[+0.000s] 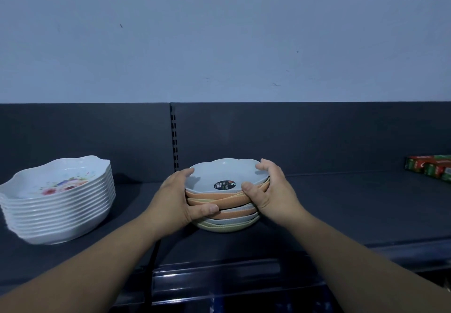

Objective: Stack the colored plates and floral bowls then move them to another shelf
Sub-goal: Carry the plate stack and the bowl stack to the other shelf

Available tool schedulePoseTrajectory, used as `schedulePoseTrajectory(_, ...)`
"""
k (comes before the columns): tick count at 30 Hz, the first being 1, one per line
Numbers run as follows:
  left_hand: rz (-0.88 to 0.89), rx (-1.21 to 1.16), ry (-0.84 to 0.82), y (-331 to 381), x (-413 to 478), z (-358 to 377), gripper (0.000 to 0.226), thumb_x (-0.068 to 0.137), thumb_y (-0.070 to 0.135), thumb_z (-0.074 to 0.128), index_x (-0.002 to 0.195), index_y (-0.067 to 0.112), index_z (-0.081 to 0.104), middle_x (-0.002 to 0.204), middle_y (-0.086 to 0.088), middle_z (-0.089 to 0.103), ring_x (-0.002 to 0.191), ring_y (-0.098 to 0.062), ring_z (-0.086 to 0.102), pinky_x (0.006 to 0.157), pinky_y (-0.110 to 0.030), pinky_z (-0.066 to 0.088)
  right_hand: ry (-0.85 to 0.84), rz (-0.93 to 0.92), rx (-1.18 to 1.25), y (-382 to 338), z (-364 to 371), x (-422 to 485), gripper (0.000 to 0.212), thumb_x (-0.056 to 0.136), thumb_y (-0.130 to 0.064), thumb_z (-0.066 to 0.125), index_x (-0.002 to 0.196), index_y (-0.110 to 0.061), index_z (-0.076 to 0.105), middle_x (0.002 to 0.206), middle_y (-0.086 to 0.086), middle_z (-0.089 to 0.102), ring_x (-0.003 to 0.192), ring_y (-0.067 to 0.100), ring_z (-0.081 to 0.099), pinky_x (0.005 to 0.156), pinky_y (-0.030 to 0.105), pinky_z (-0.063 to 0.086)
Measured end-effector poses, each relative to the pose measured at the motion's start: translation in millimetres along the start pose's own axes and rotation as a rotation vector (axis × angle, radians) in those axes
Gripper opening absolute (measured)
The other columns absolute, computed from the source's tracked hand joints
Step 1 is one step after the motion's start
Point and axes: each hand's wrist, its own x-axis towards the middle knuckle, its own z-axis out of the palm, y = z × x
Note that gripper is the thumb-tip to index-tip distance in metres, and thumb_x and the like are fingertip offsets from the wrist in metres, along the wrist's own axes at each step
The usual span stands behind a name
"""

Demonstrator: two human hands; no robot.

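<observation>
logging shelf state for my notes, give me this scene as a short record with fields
place: dark shelf, pale wall behind
colored plates: one stack, mid-shelf, upper plates askew, dark sticker on top plate
left hand: grips stack's left side
right hand: grips stack's right side
floral bowls: neat stack at left, untouched
other: red and green boxes, far right

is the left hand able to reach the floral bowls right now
Probably yes: bare shelf lies between the left hand and the floral bowls, but it now grips the colored plates.
</observation>
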Motion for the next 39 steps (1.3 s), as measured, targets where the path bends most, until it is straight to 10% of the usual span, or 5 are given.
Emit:
schedulePoseTrajectory(16, -0.169, -0.315, 0.055, -3.4, 4.2, 2.9, 0.103, 0.071, 0.066, 0.053, 0.151, 0.02, 0.01, 0.154, 0.001, 0.028, 0.138, -0.015, 0.032, 0.11, -0.025, 0.024, -0.027, 0.114, 0.13, 0.5, 2.9, -1.1, 0.078, 0.085, -0.061, 0.054, 0.15, -0.027, 0.026, 0.154, -0.007, 0.033, 0.138, 0.013, 0.035, 0.099, 0.022, 0.027)
schedulePoseTrajectory(39, -0.293, -0.377, 0.145, 18.8, 8.7, 15.6, 0.1, 0.074, 0.078, 0.027, 0.151, 0.014, 0.015, 0.15, -0.008, 0.037, 0.137, -0.025, 0.034, 0.101, -0.029, 0.027, 0.009, 0.187, 0.206, -14.3, -3.2, 7.8, 0.104, 0.062, -0.085, 0.024, 0.151, -0.032, 0.024, 0.153, -0.003, 0.035, 0.138, 0.017, 0.036, 0.108, 0.035, 0.028)
